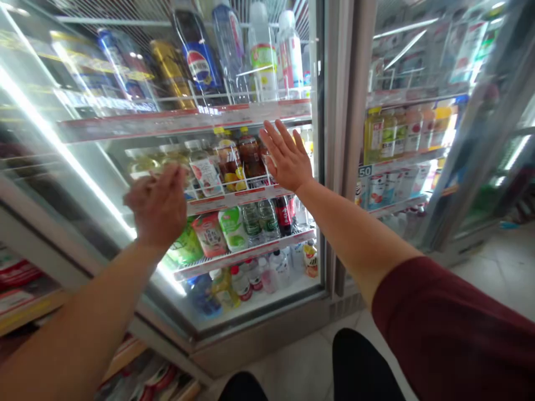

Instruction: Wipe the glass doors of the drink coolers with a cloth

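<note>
My right hand (pixel 288 159) is raised in front of the cooler's middle shelf, fingers stretched and spread, holding nothing. Close by it are dark tea bottles with yellow caps (pixel 251 153). My left hand (pixel 156 206) is lifted before the left end of the same shelf, near a clear bottle with a white and pink label (pixel 205 171). Motion blurs its fingers, and nothing shows plainly in them. Whether either hand touches anything, or whether glass lies between, I cannot tell. A large cola bottle with a blue label (pixel 203 61) stands on the shelf above.
Lower shelves hold green and pink packs (pixel 209 234), water bottles and a red-labelled cola (pixel 284 216). A bright light strip (pixel 62 145) runs down the left side. To the right, past a metal frame (pixel 343 139), is another drinks cooler (pixel 401 161). Packaged goods (pixel 19 273) sit at lower left.
</note>
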### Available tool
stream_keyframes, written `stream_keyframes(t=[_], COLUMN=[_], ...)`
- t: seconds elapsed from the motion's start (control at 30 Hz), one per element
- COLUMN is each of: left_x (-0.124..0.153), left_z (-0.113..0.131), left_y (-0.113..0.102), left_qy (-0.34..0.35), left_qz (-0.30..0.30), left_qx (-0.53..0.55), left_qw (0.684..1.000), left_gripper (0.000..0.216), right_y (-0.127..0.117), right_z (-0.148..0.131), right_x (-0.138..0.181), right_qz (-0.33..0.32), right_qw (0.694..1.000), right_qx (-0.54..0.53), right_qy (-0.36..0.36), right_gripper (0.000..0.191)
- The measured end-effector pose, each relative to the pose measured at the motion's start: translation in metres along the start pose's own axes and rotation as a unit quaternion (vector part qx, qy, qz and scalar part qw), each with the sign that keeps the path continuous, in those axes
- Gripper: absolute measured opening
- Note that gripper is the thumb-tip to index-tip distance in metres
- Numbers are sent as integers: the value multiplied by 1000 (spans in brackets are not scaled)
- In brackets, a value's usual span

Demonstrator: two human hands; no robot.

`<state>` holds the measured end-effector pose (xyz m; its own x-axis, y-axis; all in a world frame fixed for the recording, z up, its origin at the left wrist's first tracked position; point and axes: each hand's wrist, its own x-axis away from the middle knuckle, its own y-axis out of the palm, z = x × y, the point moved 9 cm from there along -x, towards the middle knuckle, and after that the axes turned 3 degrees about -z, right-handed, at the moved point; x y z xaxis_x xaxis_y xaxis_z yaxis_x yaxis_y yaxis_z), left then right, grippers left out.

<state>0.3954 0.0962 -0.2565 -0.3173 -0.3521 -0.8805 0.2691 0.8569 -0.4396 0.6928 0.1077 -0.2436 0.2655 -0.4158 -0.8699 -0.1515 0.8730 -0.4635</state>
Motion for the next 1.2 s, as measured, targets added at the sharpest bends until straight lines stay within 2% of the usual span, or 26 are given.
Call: stream_keyframes(t=[0.07,0.13,0.2,0.27,0.3,0.37,0.47,0.53,0.6,0.73,0.8,0.9,0.97,1.0,1.07,1.2], left_x=[-2,-28,-61,-80,-79,-59,-16,-9,-28,-88,-88,-49,-23,-18,-30,-89], left_z=[4,-1,-7,-8,-5,6,26,30,26,19,25,42,58,62,60,45], left_y=[5,-8,-26,-36,-36,-24,6,13,2,-31,-31,0,27,34,31,-7], left_qy=[38,45,21,-13,-26,-35,12,45,54,18,-8,-9,68,97,124,69], left_qz=[-20,-2,28,53,60,59,3,-25,-20,34,49,11,-65,-88,-93,-7], left_qx=[-10,-22,-22,-13,-8,1,22,32,25,20,31,35,55,58,48,20], left_qw=[999,999,999,998,998,998,1000,998,998,999,998,999,994,990,987,997], left_gripper=[48,48,51,55,57,57,48,43,45,53,54,52,47,45,45,48], right_y=[0,1,2,3,3,4,4,5,4,1,2,2,2,1,1,2], right_z=[0,1,2,3,3,3,4,4,3,2,2,2,2,2,2,4], right_x=[0,0,0,0,0,0,0,0,0,0,0,0,0,0,1,1], right_qz=[9,14,15,17,20,26,23,12,4,-3,-10,-10,0,7,18,20], right_qw=[1000,1000,1000,999,999,999,999,1000,1000,1000,1000,1000,1000,1000,1000,1000], right_qx=[-8,-18,-25,-30,-32,-35,-23,-8,-7,-25,-19,-11,-8,-7,-6,-14], right_qy=[-1,-6,-7,-5,-5,-6,0,4,3,5,6,4,3,3,3,1], right_gripper=[73,73,73,72,72,70,69,69,70,74,75,75,75,74,73,71])
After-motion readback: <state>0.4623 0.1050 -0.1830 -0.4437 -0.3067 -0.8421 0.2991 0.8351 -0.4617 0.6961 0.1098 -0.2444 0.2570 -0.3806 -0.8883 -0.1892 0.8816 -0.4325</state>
